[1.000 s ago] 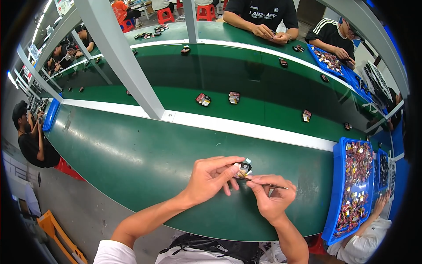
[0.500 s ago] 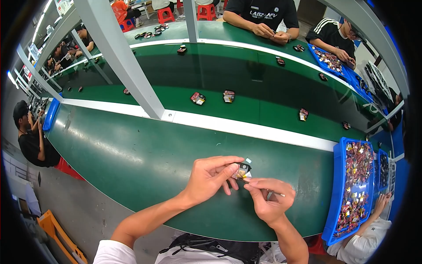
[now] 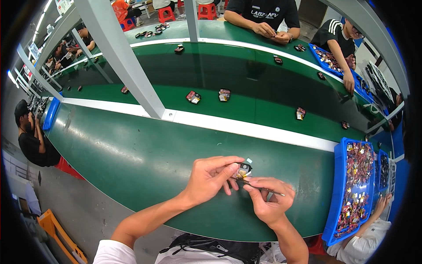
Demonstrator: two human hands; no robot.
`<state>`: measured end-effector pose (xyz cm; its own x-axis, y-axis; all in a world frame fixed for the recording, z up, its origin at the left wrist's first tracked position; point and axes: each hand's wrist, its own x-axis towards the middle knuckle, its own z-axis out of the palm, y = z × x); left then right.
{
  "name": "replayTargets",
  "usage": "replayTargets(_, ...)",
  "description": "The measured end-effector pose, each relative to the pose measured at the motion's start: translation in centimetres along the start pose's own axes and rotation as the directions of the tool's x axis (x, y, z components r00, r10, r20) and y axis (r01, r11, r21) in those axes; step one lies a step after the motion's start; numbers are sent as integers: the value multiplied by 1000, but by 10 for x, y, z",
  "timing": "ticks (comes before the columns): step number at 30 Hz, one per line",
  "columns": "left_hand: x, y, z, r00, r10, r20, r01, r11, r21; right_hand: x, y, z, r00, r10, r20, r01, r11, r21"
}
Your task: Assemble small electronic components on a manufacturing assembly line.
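Between the thumb and fingers of my left hand [image 3: 207, 179] is a small black plastic casing [image 3: 247, 168] with a round silver part, yellow bits and pale pieces inside. Its near side is partly covered by my fingers. My right hand [image 3: 273, 202] pinches thin dark tweezers [image 3: 273, 191], whose back end sticks out to the right past the fingers. Their tips point left into the lower edge of the casing; what they touch is too small to make out. Both hands hover over the green tabletop [image 3: 154, 163].
At the right stands a blue tray [image 3: 337, 193] heaped with small wired parts, a person's hand [image 3: 383, 201] beside it. Beyond a white rail [image 3: 246, 130], several casings lie on a green conveyor belt [image 3: 259, 108]. A grey post [image 3: 127, 66] rises at the left. Co-workers sit opposite.
The tweezers have turned in my right hand, showing more of their length. Casings on the belt have shifted slightly left. A co-worker at the far right has reached an arm down toward the belt.
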<state>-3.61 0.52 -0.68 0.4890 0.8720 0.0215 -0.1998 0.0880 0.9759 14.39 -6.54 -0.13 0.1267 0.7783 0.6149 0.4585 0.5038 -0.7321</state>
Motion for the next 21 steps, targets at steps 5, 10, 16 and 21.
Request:
replayTargets(5,1,-1,1,1000,-14,-1,14,1000,-6,-3,7,3,997,-75,-21,75,997,-29)
replayTargets(10,0,0,0,1000,-18,-7,18,1000,-2,0,3,3,976,-218,19,219,963,-160)
replayTargets(16,-3,9,2,998,-55,23,54,998,15,1,-7,3,972,-235,34,236,946,-222)
replayTargets(21,-10,7,7,999,-14,-35,16,998,66,-7,-9,7,954,-296,39,296,920,-258)
